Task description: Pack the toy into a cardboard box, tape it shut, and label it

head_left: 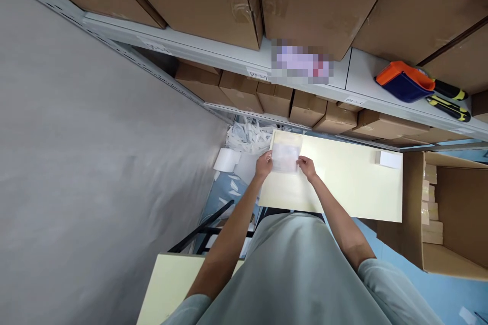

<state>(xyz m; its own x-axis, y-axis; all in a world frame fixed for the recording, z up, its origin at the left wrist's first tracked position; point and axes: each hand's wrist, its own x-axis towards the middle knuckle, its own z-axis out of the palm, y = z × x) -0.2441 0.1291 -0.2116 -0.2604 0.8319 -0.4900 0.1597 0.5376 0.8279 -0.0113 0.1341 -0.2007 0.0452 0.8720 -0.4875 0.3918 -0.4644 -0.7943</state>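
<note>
A thin, translucent, pale rectangle that looks like a plastic bag [285, 158] lies over the left part of a cream tabletop [354, 177]. My left hand [264, 165] pinches its left edge, fingers closed. At the opposite edge, my right hand [306, 166] grips it between thumb and fingers. Whatever the bag may contain is too blurred to make out. Farther right on the same tabletop sits a small white box or stack [388, 159].
Left of the tabletop are a white paper roll [227, 160] and crumpled white scraps [249, 134]. An open carton [414, 213] with small boxes stands at right. Above, a grey shelf [213, 40] carries brown cartons, an orange-and-blue holder [404, 81] and yellow-black cutters [449, 108]. A grey wall [114, 162] bounds the left.
</note>
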